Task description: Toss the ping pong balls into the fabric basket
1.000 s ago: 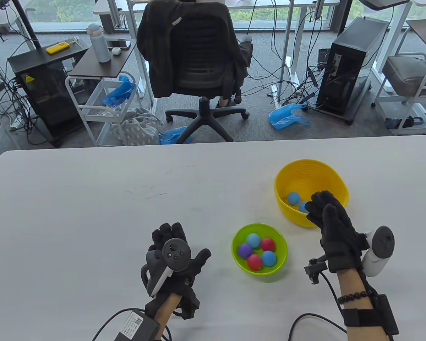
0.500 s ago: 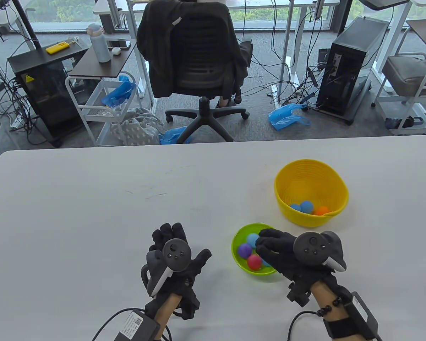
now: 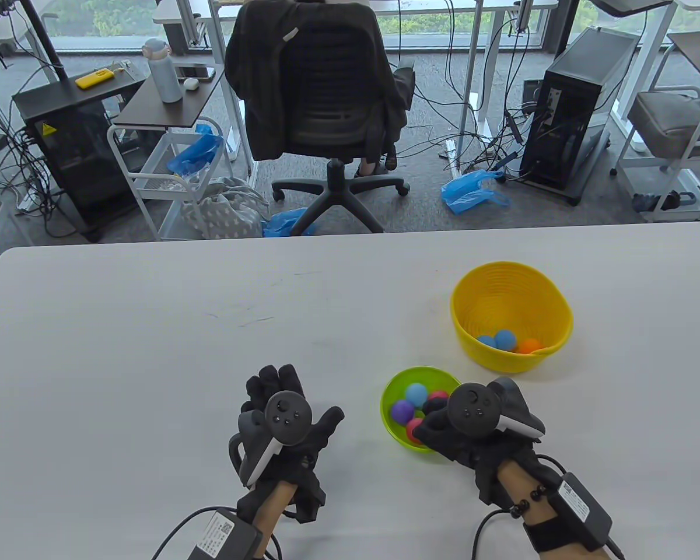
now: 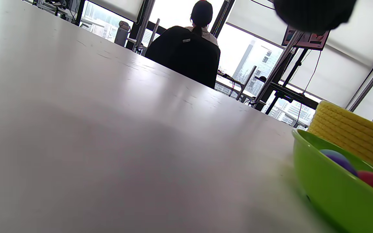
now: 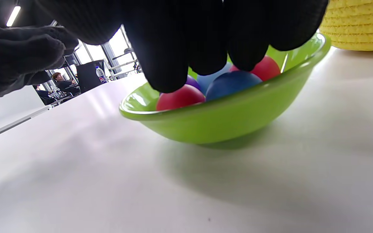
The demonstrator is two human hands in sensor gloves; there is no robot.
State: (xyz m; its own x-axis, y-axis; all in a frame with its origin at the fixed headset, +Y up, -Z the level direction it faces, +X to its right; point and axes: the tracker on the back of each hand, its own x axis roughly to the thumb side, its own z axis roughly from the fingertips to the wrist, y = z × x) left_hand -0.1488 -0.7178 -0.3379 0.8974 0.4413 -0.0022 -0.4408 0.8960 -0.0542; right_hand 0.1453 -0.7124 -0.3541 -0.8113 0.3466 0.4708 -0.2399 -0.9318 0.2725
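Balls (image 3: 411,402) in green bowl (image 3: 392,388); right hand's (image 3: 452,434) fingers (image 5: 170,48) curl over them, grip unclear.

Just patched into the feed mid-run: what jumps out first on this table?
The yellow fabric basket toward the table's far right, with two blue balls and an orange ball inside. Nearer sits a green bowl of red, blue and purple balls, with the right hand reaching down into it, fingertips just above the balls. The left hand lies on the white table left of the bowl, holding nothing.
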